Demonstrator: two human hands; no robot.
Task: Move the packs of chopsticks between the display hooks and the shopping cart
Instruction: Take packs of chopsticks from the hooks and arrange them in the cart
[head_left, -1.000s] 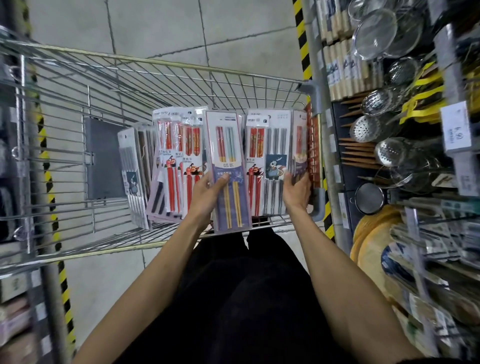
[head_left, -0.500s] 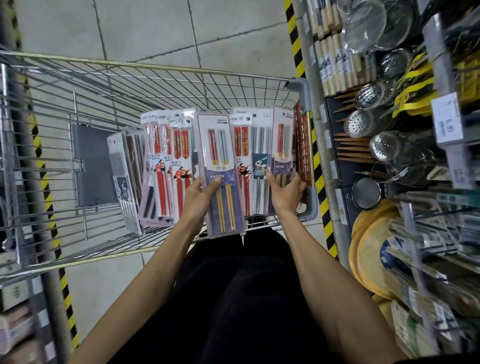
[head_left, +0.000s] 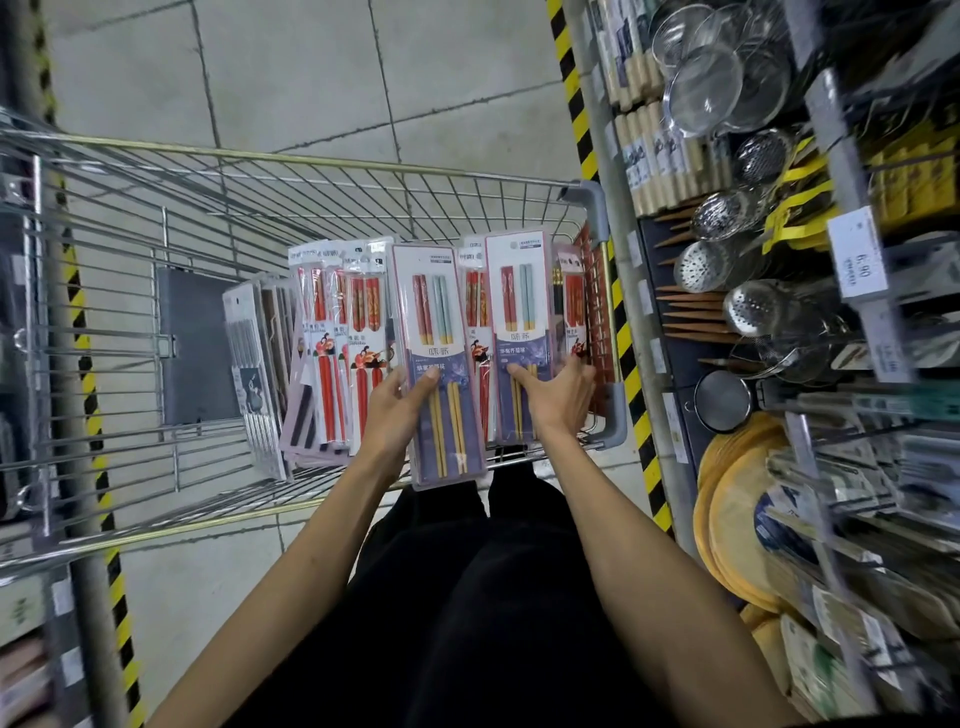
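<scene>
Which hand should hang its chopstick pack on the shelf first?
Probably right. The right hand grips a purple-card chopstick pack on the side nearest the display rack of metal strainers; the left hand holds its matching pack farther away.

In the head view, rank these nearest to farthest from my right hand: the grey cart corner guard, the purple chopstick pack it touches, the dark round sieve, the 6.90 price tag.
1. Purple chopstick pack, under the right hand's thumb.
2. Grey cart corner guard, just right of it.
3. Dark round sieve, farther right.
4. 6.90 price tag, upper right, farthest.
</scene>
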